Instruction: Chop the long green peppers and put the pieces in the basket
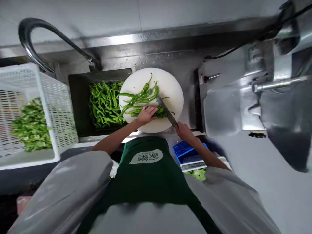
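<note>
A round white cutting board point(174, 85) lies beside the sink with long green chili peppers point(143, 94) on it. My left hand point(147, 115) rests on a row of peppers near the board's front, its fingers pressed down over them. In my right hand point(184, 132) is a knife point(167, 112), gripped by the handle. Its blade slants up and left across the board, at the stem end of the held peppers. Small stem bits point(166, 97) lie to the right of the blade.
A sink basin point(81, 107) full of green peppers point(106, 104) is left of the board, under a curved faucet point(60, 35). A white crate point(58, 113) with leafy greens point(32, 126) stands far left. Steel equipment point(253, 94) occupies the right. A blue container point(185, 152) sits below my right forearm.
</note>
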Tool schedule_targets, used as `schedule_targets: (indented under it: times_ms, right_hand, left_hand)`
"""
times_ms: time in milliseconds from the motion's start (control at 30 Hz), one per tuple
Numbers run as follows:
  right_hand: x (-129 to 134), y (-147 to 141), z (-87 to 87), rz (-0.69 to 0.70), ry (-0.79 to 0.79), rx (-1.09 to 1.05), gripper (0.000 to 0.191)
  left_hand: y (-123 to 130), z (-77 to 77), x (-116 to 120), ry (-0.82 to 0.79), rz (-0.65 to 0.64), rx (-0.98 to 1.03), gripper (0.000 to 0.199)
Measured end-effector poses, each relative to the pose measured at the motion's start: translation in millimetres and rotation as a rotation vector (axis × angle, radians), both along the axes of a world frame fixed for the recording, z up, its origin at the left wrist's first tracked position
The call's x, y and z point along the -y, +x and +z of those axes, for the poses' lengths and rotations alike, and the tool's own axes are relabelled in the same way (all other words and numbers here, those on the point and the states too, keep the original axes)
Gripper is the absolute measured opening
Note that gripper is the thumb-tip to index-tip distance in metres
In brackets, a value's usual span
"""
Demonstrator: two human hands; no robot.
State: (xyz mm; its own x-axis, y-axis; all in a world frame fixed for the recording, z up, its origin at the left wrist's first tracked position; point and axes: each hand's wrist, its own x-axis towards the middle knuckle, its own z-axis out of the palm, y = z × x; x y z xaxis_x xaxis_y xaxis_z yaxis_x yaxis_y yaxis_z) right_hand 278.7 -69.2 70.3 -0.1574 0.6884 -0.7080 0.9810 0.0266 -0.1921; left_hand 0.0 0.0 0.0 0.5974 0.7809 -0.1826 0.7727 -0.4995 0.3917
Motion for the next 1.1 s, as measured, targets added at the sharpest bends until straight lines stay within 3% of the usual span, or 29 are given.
schedule_targets:
  times_ms: [167, 333, 467, 667, 800, 967, 1100]
  right_hand:
    - [-10, 24, 2.9, 0.014, 0.041, -0.037, 0.03]
    - [-7, 33, 16.4, -0.058, 0.138, 0.052, 0.032]
    - [-8, 24, 24.8, -0.024, 0.222, 0.072, 0.032]
    - [-24, 18, 37.5, 0.108, 0.157, 0.061, 0.032]
    - [-40, 21, 43.6, 0.179, 0.085, 0.064, 0.033]
    - [-59, 9, 26.0, 0.223, 0.069, 0.001, 0.034]
    - [-67, 2, 10.2, 0.178, 0.08, -0.044, 0.035]
  left_hand:
    - [-6, 17.4, 8, 0.022, 0.072, 0.087, 0.054]
    - [12, 24.9, -36, 0.137, 0.39, 0.113, 0.043]
    - [14, 20.7, -57, 0.084, 0.307, 0.028, 0.039]
    - [-8, 17.5, -36, 0.06, 0.196, 0.06, 0.039]
    - [-8, 12.9, -33, 0.058, 0.171, 0.062, 0.04]
    - [-6, 9.5, -34, 0.047, 0.19, 0.075, 0.041]
    - [-12, 20.0, -36, 0.02, 0.182, 0.109, 0.037]
